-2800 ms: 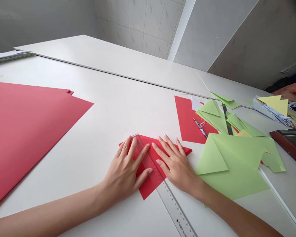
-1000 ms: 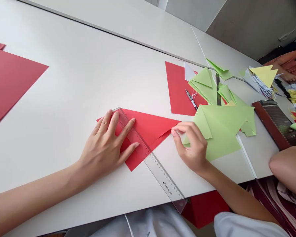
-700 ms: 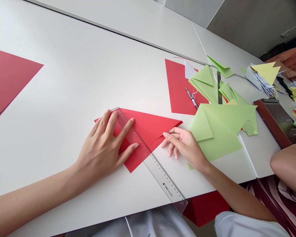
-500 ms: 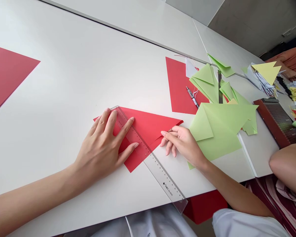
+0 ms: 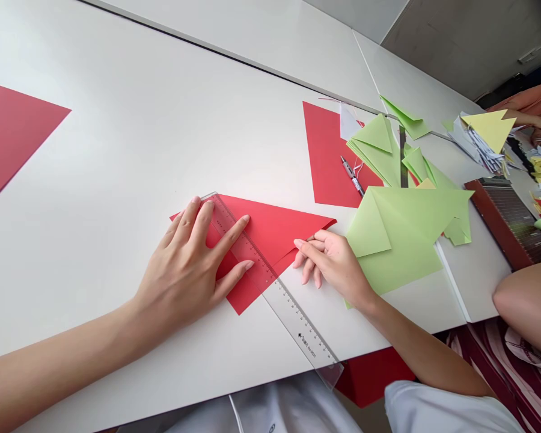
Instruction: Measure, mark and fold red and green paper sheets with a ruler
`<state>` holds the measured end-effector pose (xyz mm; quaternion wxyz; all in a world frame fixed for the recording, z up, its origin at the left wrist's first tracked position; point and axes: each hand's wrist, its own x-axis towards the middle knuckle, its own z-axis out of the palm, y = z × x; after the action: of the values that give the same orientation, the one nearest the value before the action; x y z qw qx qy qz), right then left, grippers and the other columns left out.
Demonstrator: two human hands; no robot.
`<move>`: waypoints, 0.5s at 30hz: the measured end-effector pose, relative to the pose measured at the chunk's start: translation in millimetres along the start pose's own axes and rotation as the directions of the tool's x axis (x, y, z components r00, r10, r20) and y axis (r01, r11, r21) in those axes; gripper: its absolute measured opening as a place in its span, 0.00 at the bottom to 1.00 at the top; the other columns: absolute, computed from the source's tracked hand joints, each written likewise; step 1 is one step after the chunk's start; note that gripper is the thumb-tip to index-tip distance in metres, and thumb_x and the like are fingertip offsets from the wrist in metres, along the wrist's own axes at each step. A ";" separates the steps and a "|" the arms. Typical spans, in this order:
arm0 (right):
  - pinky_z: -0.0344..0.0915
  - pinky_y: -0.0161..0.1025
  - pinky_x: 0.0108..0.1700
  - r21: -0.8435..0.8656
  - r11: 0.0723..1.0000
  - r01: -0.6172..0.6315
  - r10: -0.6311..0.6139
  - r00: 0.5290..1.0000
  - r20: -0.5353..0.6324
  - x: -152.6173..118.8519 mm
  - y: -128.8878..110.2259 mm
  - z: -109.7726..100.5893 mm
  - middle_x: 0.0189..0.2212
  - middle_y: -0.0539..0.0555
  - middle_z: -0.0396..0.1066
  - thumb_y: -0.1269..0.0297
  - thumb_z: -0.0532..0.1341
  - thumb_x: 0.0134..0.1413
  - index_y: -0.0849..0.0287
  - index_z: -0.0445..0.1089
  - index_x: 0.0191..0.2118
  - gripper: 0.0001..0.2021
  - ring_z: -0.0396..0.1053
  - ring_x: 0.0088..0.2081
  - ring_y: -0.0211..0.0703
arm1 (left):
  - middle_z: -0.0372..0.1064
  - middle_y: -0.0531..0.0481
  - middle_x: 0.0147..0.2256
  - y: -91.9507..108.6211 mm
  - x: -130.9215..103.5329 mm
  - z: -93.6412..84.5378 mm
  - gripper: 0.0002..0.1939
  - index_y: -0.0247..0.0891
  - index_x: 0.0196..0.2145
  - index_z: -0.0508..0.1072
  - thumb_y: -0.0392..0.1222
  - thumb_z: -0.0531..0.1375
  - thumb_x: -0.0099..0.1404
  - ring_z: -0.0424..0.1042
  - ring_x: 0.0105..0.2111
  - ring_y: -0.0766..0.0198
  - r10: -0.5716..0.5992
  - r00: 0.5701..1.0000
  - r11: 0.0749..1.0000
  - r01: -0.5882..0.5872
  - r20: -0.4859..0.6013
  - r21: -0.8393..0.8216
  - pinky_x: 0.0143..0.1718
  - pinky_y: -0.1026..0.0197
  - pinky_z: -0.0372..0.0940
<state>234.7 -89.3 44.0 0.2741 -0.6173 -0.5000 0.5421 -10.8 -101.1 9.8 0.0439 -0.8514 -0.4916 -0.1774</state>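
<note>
- Folded red paper (image 5: 282, 225), frame centre: seemingly mid-fold.
- Clear ruler (image 5: 283, 304), slanting over it toward lower right.
- Left hand (image 5: 184, 258), spread flat, pins the ruler.
- Right hand (image 5: 336, 261) pinches the paper's edge; next move likely needs firm ruler pressure.

Plain red paper (image 5: 282, 224), pale-green envelope (image 5: 403, 225), white table (image 5: 139, 126)

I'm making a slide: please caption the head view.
The left hand presses a clear ruler onto red paper while the right hand holds the paper's edge.
</note>
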 end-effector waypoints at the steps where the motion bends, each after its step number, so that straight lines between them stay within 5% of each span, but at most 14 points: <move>1: 0.56 0.30 0.13 -0.003 1.000 0.004 -0.004 1.000 0.000 -0.1 0.4 0.0 0.24 0.51 0.75 0.49 0.64 0.58 0.56 0.57 0.27 0.20 0.72 0.19 0.37 | 0.47 0.28 0.64 -0.1 0.0 0.1 0.31 0.40 0.66 0.59 0.58 0.51 0.71 0.53 0.65 0.30 0.002 1.000 1.000 -0.002 -0.003 0.003 0.59 0.33 0.59; 15: 0.59 0.30 0.14 0.004 1.000 0.004 -0.003 1.000 -0.004 -0.1 1.1 0.4 0.23 0.51 0.75 0.48 0.64 0.57 0.56 0.58 0.26 0.21 0.72 0.18 0.37 | 0.47 0.30 0.64 0.3 1.0 0.6 0.31 0.40 0.65 0.60 0.57 0.51 0.71 0.53 0.64 0.30 0.004 1.000 1.000 -0.004 -0.011 0.005 0.59 0.33 0.58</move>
<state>234.7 -89.9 43.0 0.2775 -0.6169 -0.4993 0.5414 -9.9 -100.2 9.6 0.0489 -0.8512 -0.4903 -0.1808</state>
